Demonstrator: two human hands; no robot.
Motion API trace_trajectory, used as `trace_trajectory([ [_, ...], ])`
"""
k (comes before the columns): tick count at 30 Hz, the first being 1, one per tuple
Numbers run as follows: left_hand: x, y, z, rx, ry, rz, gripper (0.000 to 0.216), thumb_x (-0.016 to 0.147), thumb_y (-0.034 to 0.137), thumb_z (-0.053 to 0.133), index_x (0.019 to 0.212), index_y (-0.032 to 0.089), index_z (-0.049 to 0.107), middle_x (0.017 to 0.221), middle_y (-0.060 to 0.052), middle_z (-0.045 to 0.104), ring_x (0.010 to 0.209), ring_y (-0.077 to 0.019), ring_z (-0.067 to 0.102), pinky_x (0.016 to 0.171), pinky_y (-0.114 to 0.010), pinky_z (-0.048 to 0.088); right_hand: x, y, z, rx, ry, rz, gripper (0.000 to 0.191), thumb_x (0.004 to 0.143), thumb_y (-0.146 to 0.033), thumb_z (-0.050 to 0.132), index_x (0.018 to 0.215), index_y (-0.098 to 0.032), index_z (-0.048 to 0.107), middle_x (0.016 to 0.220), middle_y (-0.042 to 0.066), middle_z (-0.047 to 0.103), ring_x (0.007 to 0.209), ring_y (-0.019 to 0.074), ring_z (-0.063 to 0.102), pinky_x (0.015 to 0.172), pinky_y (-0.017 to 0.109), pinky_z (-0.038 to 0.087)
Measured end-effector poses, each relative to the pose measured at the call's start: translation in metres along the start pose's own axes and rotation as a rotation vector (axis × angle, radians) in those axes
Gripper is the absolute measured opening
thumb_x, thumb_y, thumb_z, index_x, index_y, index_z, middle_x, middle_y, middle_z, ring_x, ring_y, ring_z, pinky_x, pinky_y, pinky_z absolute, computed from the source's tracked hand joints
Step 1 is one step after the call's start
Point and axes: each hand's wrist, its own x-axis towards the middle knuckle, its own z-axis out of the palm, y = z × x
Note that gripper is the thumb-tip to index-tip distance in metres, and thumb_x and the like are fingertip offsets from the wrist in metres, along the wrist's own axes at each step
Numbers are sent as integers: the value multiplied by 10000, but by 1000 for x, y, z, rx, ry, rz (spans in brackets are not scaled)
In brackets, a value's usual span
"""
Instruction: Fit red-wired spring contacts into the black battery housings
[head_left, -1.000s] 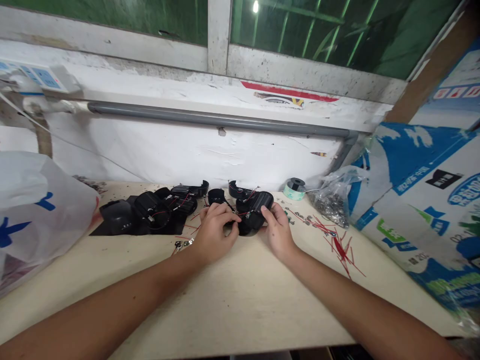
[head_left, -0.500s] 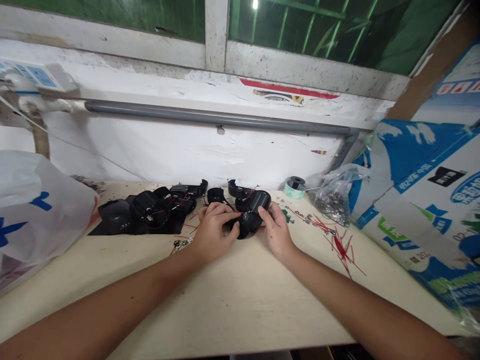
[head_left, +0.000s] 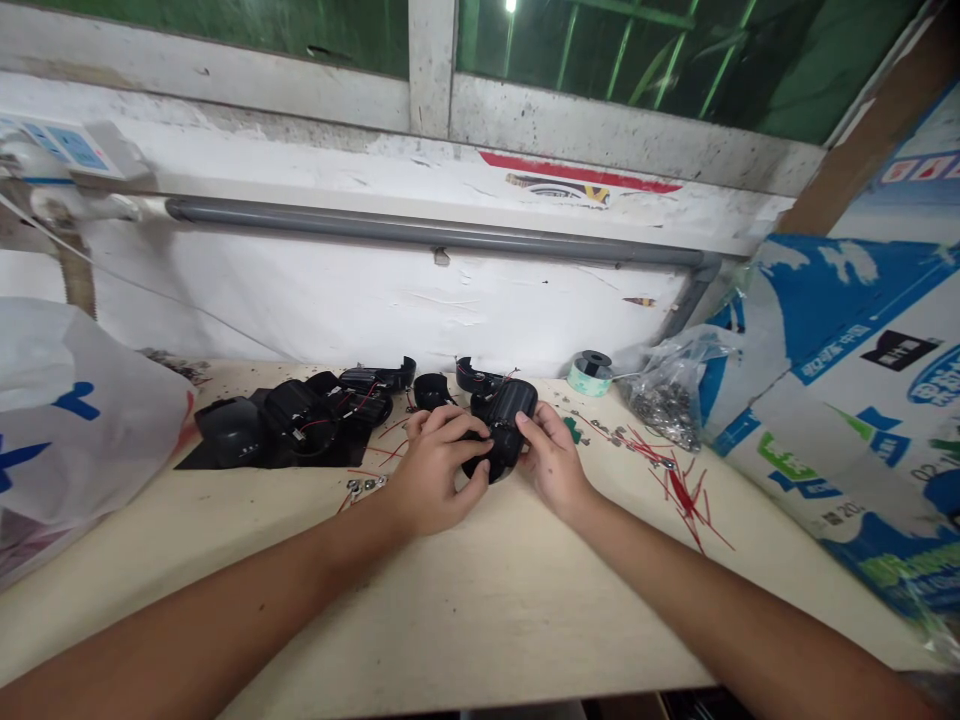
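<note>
The left hand (head_left: 435, 472) curls its fingers over the lower part of a ribbed black plastic housing (head_left: 504, 420), with the thumb folded across the front. The right hand (head_left: 553, 462) pinches the housing's right side between thumb and fingertips. The housing sits between them near the middle of the back edge of the bench (head_left: 480, 600), tilted, though the hands hide whether its lower end touches the wood. It looks light and fairly stiff, a thin moulded shell that could flex or crack under a hard squeeze. The ribbed barrel seems the surest place to take hold, away from the fine red wires (head_left: 504, 378) at its top, which look easily snagged.

Left of the hands, more black plastic casings (head_left: 296, 415) lie along the back edge, several on a black mat (head_left: 210, 462), with small metal parts (head_left: 365, 485) just in front. To the right, small screws (head_left: 611, 433) and cut red wire pieces (head_left: 684, 495) are strewn about. A clear plastic bag of screws (head_left: 664, 405) and a spool of tape (head_left: 589, 373) sit by the back edge.
</note>
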Motion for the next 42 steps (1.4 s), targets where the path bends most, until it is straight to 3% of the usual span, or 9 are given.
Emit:
trace_trajectory([
  [7,0,-2,3,-7,15,-53,314,871,211,546,1169,195,643,1097,-48,728,1157,-276,555,994,-491,273,0,-1,2,-53,6,-48,300,793,-465,766,903,-227,620,861,-12,578,800,153,526,622,236,491],
  [12,-1,-5,5,32,-38,-72,394,890,236,545,1274,220,632,1175,-58,704,1178,-292,522,992,-511,264,-2,-5,6,-111,-5,-79,322,792,-485,757,929,-227,622,916,5,619,851,170,558,671,259,501],
  [22,1,-2,6,-101,-71,-114,290,848,204,580,1096,226,728,927,-33,683,1038,-257,558,936,-478,309,-3,-4,6,-118,-42,-21,351,752,-501,775,914,-219,644,896,18,643,828,182,574,649,269,504],
  [30,0,-2,9,-74,-87,-112,307,823,211,590,1096,245,727,938,-33,649,1075,-263,536,947,-472,301,-3,-6,6,-79,-25,56,422,691,-530,813,919,-219,641,908,18,628,804,182,563,593,261,518],
  [34,1,-1,8,-21,-26,-111,293,834,212,562,1080,227,720,971,-53,680,1075,-273,541,955,-487,299,-1,-5,6,-66,-63,92,419,708,-526,805,942,-225,632,878,11,628,791,184,565,603,274,520],
  [42,0,-1,7,43,11,-95,346,862,214,529,1160,235,702,1024,-63,719,1089,-283,564,951,-511,293,-2,-6,11,-149,-71,-70,328,775,-495,763,914,-220,649,900,12,669,852,190,581,770,298,491],
])
